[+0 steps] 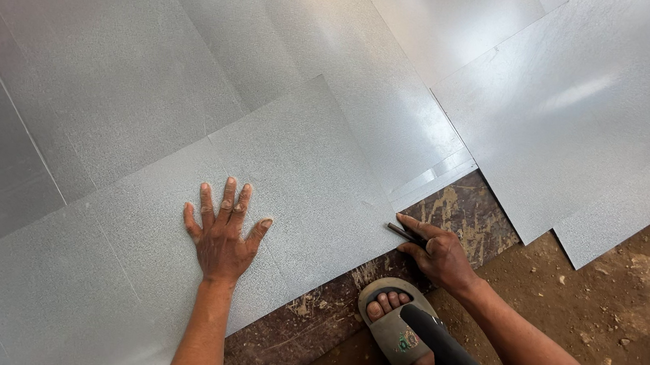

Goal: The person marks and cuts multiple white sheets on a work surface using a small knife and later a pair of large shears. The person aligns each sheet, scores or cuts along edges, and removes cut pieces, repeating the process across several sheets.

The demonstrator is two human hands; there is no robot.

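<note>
We press our left hand (223,232) flat, fingers spread and released, on the large thin sheet of dull grey galvanised metal (174,214) lying at ten o'clock from our grey sandalled foot (395,321). Our right hand (437,256) pinches a small dark slim tool (403,232) against the sheet's edge at three o'clock. We judge the sheet light but springy, slick-faced, sharp-edged, best held flat or by its corners. The tool's tip is hard to make out; the worn brown board (468,215) underneath is mostly covered.
</note>
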